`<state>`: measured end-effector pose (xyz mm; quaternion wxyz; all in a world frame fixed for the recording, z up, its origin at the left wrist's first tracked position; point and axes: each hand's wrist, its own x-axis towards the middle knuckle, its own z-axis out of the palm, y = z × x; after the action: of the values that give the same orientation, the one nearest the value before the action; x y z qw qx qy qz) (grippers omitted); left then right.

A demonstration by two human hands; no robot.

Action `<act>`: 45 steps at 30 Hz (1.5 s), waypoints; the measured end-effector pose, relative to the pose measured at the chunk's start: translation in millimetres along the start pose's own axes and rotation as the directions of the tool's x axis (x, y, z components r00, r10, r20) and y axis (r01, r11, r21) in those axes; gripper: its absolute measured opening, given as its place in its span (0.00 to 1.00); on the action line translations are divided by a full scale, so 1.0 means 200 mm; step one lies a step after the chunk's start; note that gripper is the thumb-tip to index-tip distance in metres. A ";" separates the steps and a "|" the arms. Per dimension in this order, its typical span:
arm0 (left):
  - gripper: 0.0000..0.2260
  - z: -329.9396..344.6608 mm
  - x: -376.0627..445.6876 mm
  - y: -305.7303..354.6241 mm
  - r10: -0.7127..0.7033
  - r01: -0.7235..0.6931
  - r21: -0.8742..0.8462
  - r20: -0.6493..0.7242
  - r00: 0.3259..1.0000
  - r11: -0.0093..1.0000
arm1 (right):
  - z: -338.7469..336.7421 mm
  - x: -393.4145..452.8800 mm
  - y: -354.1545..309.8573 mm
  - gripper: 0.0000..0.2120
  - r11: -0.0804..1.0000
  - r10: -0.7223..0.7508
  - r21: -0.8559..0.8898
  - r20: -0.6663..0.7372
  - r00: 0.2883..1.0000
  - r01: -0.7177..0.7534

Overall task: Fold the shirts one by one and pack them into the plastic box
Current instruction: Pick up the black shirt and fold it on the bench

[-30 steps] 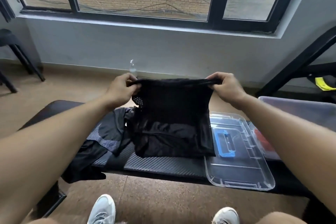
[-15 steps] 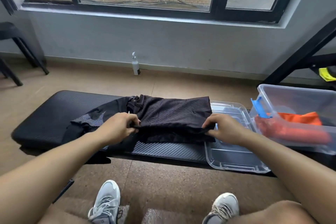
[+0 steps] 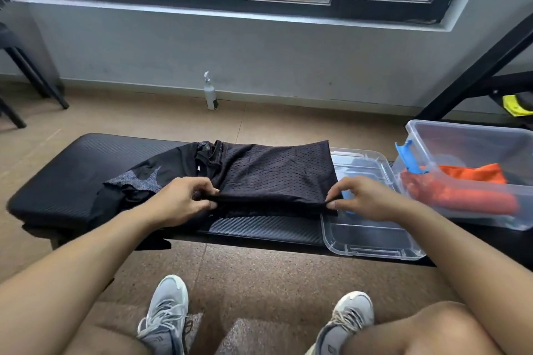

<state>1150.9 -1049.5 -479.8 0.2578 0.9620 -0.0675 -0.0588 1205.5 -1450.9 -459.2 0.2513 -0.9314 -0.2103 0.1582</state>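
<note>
Both hands, L (image 3: pixel 180 200) & R (image 3: pixel 364 199), grip pinched on near edge of folded black mesh shirt (image 3: pixel 274 179) atop bench (image 3: pixel 57 179).

The folded shirt (image 3: pixel 274 179) is lying on the surface (image 3: pixel 57 181), serving as the landmark. Left of the shirt, another garment (image 3: pixel 150 173) is lying partly under it. Right of the shirt, the lid (image 3: pixel 372 242) is resting on the surface, touching the shirt's edge. Further right, the plastic box (image 3: pixel 473 147) is sitting with clothing (image 3: pixel 461 190) in it. Behind the shirt, a bottle (image 3: pixel 210 92) is standing on the floor by the wall.
</note>
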 end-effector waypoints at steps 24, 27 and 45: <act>0.44 0.26 0.19 0.23 0.086 -0.120 0.366 0.107 0.990 0.923 | 0.10 0.21 -0.14 0.09 0.761 0.466 0.583 -0.189 0.864 -0.283; 0.47 0.27 0.18 0.27 0.102 -0.123 0.415 0.072 0.992 0.902 | 0.04 0.17 -0.17 0.09 0.601 0.451 0.790 -0.206 0.868 -0.124; 0.22 0.23 0.14 0.37 0.165 -0.142 0.341 -0.038 0.986 0.929 | -0.08 0.05 -0.10 0.08 0.480 0.429 0.810 0.118 0.896 -0.337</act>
<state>1164.9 -1139.4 -484.7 0.0956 0.9851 -0.1431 0.0058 1214.2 -1436.5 -436.4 0.6184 -0.7394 0.1123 0.2415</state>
